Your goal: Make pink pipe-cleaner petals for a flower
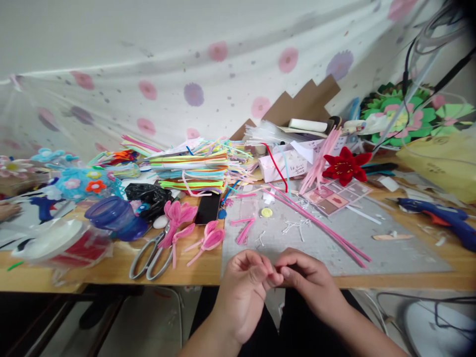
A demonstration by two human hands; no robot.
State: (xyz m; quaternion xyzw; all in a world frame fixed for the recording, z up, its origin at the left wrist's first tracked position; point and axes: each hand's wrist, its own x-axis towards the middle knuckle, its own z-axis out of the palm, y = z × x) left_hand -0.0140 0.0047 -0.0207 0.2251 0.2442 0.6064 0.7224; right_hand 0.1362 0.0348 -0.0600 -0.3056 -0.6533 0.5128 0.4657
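My left hand [243,287] and my right hand [310,280] meet at the table's front edge, fingertips pinched together on a small red-pink piece [277,269], mostly hidden by the fingers. Just beyond them lies a grey mat [334,238] with long pink pipe cleaners [316,223] and short pink bits [243,230]. To the left are finished pink petal shapes [208,240] and grey-handled scissors [150,255].
A stack of coloured pipe cleaners [193,168] sits at the back centre. A red flower [345,166] and a blue glue gun [442,218] are at the right, and a blue jar [115,215] and a black phone [208,208] at the left.
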